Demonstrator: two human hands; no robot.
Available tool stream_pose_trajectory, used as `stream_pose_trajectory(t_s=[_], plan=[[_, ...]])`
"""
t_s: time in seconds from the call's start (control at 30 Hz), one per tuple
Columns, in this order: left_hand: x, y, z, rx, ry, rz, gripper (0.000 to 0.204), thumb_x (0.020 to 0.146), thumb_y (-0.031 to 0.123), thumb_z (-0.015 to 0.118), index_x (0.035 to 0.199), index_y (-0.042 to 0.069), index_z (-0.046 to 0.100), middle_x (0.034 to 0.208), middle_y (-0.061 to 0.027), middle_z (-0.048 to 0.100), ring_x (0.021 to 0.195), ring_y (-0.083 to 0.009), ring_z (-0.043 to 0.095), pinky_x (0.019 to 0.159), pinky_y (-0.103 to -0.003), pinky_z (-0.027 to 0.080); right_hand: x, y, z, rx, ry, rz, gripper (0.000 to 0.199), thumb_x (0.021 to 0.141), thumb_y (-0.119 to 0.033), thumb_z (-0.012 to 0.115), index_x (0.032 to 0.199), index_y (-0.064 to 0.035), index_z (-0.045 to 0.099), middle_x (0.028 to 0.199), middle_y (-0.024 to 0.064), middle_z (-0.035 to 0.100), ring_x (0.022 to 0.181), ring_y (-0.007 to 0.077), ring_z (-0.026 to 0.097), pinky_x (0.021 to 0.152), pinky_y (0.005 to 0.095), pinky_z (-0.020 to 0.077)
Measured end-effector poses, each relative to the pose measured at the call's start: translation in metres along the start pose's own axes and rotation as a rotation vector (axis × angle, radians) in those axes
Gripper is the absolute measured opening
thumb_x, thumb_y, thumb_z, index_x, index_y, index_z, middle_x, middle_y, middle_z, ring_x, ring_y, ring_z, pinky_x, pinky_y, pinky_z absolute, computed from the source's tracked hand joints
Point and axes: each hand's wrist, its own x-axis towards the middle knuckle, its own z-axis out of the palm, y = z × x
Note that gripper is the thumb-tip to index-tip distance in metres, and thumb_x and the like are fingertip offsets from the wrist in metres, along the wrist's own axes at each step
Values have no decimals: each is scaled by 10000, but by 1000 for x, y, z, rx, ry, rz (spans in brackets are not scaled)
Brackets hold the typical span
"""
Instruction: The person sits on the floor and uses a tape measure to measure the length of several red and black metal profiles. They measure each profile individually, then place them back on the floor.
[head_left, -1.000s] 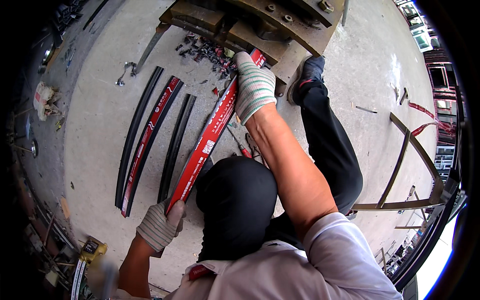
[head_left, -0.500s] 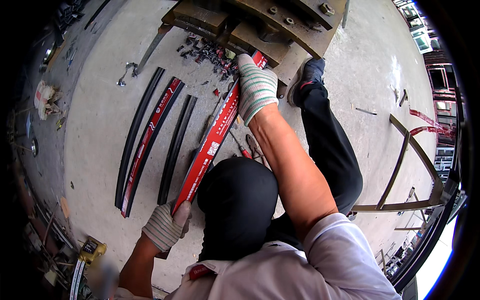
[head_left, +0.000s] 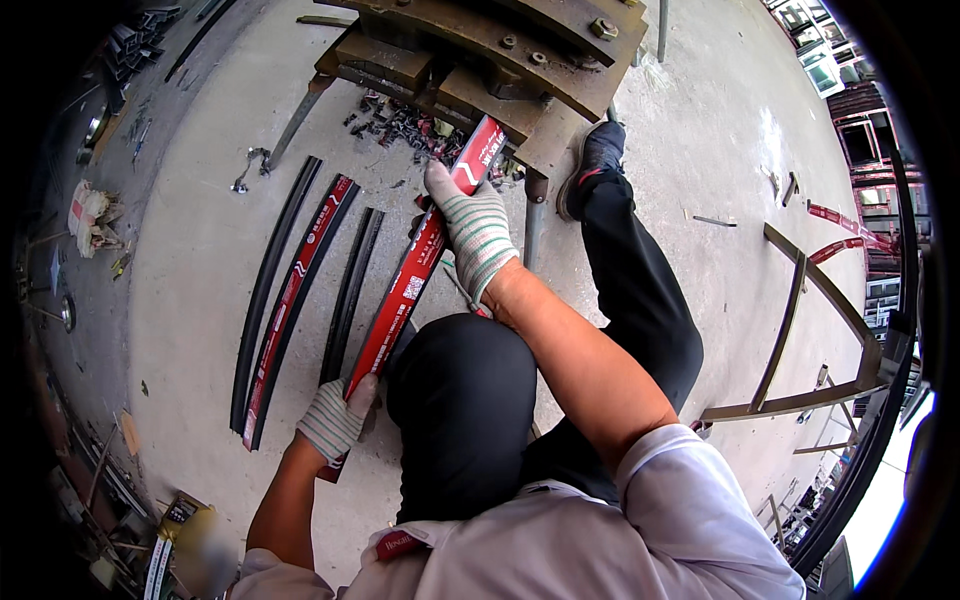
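Note:
A long, slightly curved profile strip (head_left: 400, 297) with a red printed face slants from the machine's edge down to my lap. My right hand (head_left: 477, 228), in a white glove with green stripes, is closed around its upper part. Lower down, my left hand (head_left: 337, 418), gloved alike, grips it near the other end, a short piece showing beyond the hand. The upper tip lies right by the machine (head_left: 480, 100); I cannot tell whether they touch. On the floor to the left lie a red-faced profile strip (head_left: 300, 310) and two black strips (head_left: 275, 290), (head_left: 352, 290).
Dark scraps (head_left: 400, 128) are heaped beneath the machine. My bent knee (head_left: 460, 390) is right of the held strip. A curved metal frame (head_left: 780, 410) rests on the floor at the right. A yellow tool (head_left: 185, 512) and clutter line the left side.
My right hand has come down and back from the machine, and more of the strip's upper end shows past it. My left hand keeps its grip near the lower end. The view has shifted slightly.

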Motion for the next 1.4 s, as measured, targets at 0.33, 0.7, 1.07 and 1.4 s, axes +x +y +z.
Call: stream_pose_trajectory(t_s=[0.33, 0.7, 1.07, 1.4], plan=[[3, 0, -6, -34, 15, 1, 619, 995, 625, 528, 840, 29, 597, 579, -52, 551, 482, -152, 562, 469, -306, 456, -7, 9, -14, -95, -161, -14, 391, 922, -335, 772, 1080, -2, 641, 962, 61, 699, 851, 114, 633, 798, 295, 545], [-18, 46, -4, -33, -33, -105, 643, 976, 656, 535, 867, 25, 596, 574, -41, 549, 506, -143, 563, 493, -300, 459, -9, -12, -14, 42, -188, 31, 361, 951, -360, 749, 1093, -54, 621, 874, 26, 663, 735, 113, 648, 675, 277, 573], [16, 60, -3, 181, 31, 12, 669, 996, 626, 519, 903, -12, 695, 649, -97, 631, 626, -217, 650, 617, -372, 525, -8, -5, -20, -33, -195, 5, 399, 929, -374, 772, 1081, -25, 652, 909, 36, 686, 789, 106, 640, 720, 292, 556], [10, 57, 0, 354, 154, 93, 649, 1022, 568, 484, 970, -40, 705, 730, -216, 656, 727, -320, 676, 726, -439, 525, -23, -3, -17, -166, -194, -48, 464, 964, -459, 705, 1131, -33, 634, 911, 37, 671, 756, 123, 651, 663, 289, 567]])
